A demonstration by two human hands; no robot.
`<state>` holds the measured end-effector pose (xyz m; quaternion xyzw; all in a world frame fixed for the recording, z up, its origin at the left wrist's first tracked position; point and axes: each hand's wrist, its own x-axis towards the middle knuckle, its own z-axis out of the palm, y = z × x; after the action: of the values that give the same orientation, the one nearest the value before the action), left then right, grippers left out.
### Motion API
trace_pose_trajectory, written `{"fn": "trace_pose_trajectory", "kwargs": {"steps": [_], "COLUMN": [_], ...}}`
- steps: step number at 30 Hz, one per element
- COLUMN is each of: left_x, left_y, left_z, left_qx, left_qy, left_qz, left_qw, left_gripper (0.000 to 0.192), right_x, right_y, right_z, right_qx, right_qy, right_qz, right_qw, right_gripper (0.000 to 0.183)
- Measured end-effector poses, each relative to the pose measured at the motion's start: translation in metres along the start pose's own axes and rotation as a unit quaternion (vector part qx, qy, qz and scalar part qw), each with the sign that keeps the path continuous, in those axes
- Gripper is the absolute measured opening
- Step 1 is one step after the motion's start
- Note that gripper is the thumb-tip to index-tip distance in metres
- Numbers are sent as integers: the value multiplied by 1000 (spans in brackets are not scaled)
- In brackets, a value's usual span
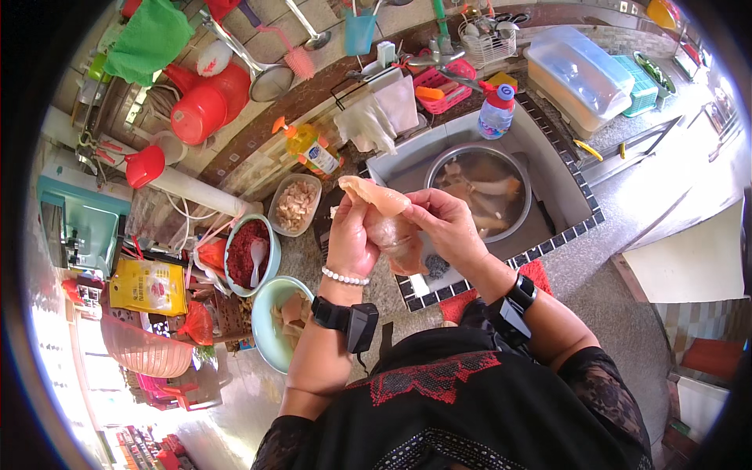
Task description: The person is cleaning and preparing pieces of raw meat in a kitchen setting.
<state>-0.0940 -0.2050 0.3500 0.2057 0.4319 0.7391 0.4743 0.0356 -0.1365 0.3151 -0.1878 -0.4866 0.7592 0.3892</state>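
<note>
A wet, pale pink piece of raw meat or skin (pixel 390 232) is held up between both hands, near the sink's left corner. My left hand (pixel 355 235) grips its left side, a white bead bracelet at the wrist. The fingertips of my right hand (pixel 440 220) pinch its upper right edge. Behind the right hand, a round metal basin (pixel 526 217) in the sink holds cloudy water and more pale pieces. To the left are a clear plastic tub of small chopped pieces (pixel 296 202), a bowl of dark red mash with a spoon (pixel 278 252), and a pale green bowl (pixel 264 329) with larger pieces.
The sink (pixel 564 176) has a black-tiled rim. A blue bottle with a red cap (pixel 496 114) stands at its back edge. Orange-capped yellow soap (pixel 314 153), cloths on a rack (pixel 373 114) and a pink basket (pixel 464 70) are behind. A lidded plastic box (pixel 578 76) sits at the right.
</note>
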Motion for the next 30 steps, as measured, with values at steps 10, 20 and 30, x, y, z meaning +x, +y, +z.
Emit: {"fn": "trace_pose_trajectory", "kwargs": {"steps": [10, 20, 30], "left_x": [15, 55, 88], "left_y": [-4, -23, -53], "left_z": [8, 36, 94], "left_qx": [41, 120, 74], "left_qy": [-16, 29, 62], "left_qz": [38, 78, 118], "left_qw": [998, 989, 988], "left_gripper": [19, 26, 15], "right_x": [9, -13, 20], "right_y": [-11, 1, -14], "right_z": [-48, -319, -491], "right_qx": [-63, -327, -524], "right_qy": [-3, 122, 237], "right_qz": [62, 261, 133], "right_qw": [996, 900, 807], "right_gripper": [19, 24, 26]}}
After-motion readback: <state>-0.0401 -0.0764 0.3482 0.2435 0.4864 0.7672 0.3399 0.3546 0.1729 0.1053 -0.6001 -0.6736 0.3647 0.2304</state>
